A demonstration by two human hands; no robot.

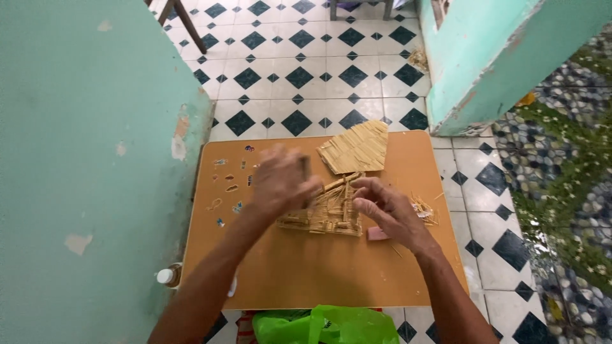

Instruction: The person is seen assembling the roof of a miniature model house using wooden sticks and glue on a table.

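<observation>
— Sticks first: where is the stick model (326,211)?
— Mid-table (306,274), below the flat stick panel (356,149). I'd brace it low and press gently.
— Fingers?
— Left hand (280,181) is blurred, curled over its left edge around something dark; grip unclear. Right hand (390,213) has fingers half open, tips touching the sticks.

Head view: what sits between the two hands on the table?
A small stick-built model lies between the left hand and right hand; both touch it, per the head view.
</observation>
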